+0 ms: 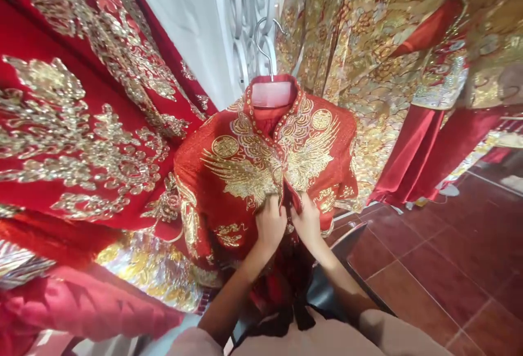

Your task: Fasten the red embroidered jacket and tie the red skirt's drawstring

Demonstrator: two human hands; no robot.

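A red jacket [257, 127] with gold embroidered wings and round emblems hangs in front of me on a hanger [265, 53] with a metal hook. Its collar stands up, and the front edges meet at mid-chest but part below that. My left hand [270, 221] is closed on one front edge of the jacket. Pinching the opposite edge is my right hand [306, 222], a short gap away from the left. Dark red lining shows between the two edges. The fingertips are partly hidden in the cloth.
Red cloth with gold sequins [81, 143] hangs close on the left. Gold patterned garments [368, 67] hang on the right. A pale scrolled metal frame [245, 12] bears the hanger. Red floor tiles [429, 269] lie at lower right.
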